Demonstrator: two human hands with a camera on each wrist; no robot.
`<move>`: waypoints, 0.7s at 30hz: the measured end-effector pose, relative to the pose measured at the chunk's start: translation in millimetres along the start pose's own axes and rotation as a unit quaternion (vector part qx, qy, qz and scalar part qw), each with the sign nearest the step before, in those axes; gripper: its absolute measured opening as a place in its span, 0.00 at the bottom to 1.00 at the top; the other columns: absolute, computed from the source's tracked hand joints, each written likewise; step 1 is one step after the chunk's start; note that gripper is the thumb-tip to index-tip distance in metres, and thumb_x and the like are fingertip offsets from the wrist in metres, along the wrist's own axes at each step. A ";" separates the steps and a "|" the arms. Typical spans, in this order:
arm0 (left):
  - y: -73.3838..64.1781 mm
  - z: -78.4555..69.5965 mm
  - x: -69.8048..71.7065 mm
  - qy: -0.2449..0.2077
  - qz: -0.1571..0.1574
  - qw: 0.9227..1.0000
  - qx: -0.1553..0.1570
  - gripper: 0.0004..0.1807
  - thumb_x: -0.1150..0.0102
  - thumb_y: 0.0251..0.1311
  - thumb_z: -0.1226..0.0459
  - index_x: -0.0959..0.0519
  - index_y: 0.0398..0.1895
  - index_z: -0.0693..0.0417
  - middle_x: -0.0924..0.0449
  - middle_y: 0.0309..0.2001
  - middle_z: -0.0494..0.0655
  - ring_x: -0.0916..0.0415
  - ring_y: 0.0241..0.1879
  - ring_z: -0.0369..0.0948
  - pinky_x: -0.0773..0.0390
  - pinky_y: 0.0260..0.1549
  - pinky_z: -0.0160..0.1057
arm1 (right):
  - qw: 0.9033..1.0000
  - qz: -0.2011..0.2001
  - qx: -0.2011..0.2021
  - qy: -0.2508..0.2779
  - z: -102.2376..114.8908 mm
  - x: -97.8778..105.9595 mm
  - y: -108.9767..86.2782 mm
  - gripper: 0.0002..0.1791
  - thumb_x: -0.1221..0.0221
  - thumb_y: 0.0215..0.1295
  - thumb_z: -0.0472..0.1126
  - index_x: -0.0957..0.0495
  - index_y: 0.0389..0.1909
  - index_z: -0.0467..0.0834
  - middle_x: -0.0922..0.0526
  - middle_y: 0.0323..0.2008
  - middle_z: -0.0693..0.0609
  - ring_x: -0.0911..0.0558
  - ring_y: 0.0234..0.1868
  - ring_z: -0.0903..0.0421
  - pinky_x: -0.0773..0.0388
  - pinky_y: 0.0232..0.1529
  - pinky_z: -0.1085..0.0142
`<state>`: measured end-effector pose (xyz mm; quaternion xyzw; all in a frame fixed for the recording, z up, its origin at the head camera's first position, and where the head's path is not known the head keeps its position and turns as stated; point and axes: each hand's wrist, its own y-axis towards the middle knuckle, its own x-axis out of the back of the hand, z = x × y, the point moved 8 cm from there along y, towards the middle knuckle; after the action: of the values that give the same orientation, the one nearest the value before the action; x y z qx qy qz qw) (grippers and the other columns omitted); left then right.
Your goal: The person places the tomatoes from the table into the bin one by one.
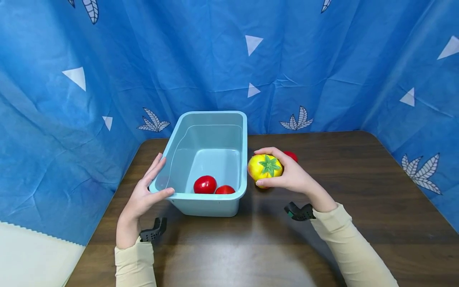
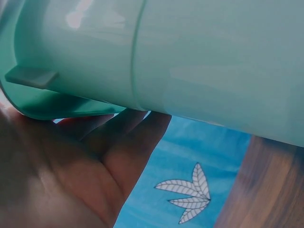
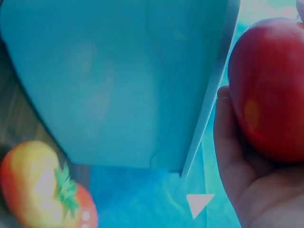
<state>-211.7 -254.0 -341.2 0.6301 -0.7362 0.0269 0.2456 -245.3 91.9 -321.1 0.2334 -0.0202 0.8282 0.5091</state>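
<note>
From right-wrist view, the held yellow fruit [image 1: 265, 166] shows red.

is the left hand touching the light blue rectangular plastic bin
Touching. The head view shows it: the left hand rests its thumb on the light blue rectangular plastic bin, at the rim's near left corner.

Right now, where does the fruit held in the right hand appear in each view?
Head: the held fruit, yellow side showing, just right of the blue tub.
Left wrist: not in it.
Right wrist: upper right, red side showing, in the right hand.
Shared landmark: the tub, in all three.
</note>
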 end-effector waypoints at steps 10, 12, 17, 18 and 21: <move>-0.9 -1.5 -1.5 0.001 0.004 1.000 -0.007 0.44 0.38 0.51 0.73 0.45 0.72 0.51 0.58 0.74 0.37 0.56 0.70 0.53 0.32 0.53 0.40 | 0.998 0.016 0.037 0.037 24.4 -18.1 13.1 0.37 0.29 0.48 0.40 0.34 0.60 0.54 0.29 0.54 0.51 0.29 0.51 0.47 0.20 0.39 0.54; -0.9 -1.5 -1.7 -0.002 0.004 1.000 -0.007 0.44 0.38 0.51 0.73 0.44 0.72 0.51 0.57 0.74 0.37 0.56 0.70 0.52 0.32 0.52 0.35 | 0.998 0.020 0.045 0.043 27.3 -21.9 15.5 0.37 0.29 0.48 0.40 0.34 0.60 0.54 0.29 0.54 0.51 0.29 0.51 0.47 0.21 0.39 0.54; -1.0 -3.0 -2.1 -0.004 0.005 1.000 -0.011 0.44 0.38 0.50 0.74 0.44 0.72 0.51 0.57 0.74 0.37 0.56 0.70 0.53 0.32 0.51 0.31 | 0.996 0.031 0.063 0.052 32.5 -31.0 20.8 0.37 0.29 0.47 0.39 0.33 0.60 0.53 0.29 0.54 0.52 0.28 0.51 0.48 0.20 0.39 0.54; -1.0 -3.3 -2.2 -0.002 0.005 1.000 -0.012 0.44 0.38 0.51 0.74 0.44 0.72 0.51 0.58 0.74 0.38 0.56 0.70 0.53 0.32 0.52 0.34 | 0.996 0.032 0.065 0.052 33.4 -32.7 21.8 0.37 0.29 0.47 0.39 0.33 0.60 0.53 0.29 0.54 0.52 0.28 0.51 0.48 0.20 0.39 0.55; -1.0 -4.2 -2.4 0.001 0.006 1.000 -0.013 0.44 0.38 0.51 0.73 0.45 0.72 0.51 0.58 0.74 0.38 0.56 0.70 0.54 0.32 0.55 0.46 | 0.995 0.038 0.068 0.058 35.6 -38.4 24.4 0.37 0.29 0.47 0.39 0.33 0.60 0.53 0.29 0.54 0.52 0.28 0.51 0.49 0.20 0.38 0.55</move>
<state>-209.1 -250.6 -338.8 0.6222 -0.7401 0.0191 0.2545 -238.7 38.5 -300.1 0.2182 0.0569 0.8584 0.4608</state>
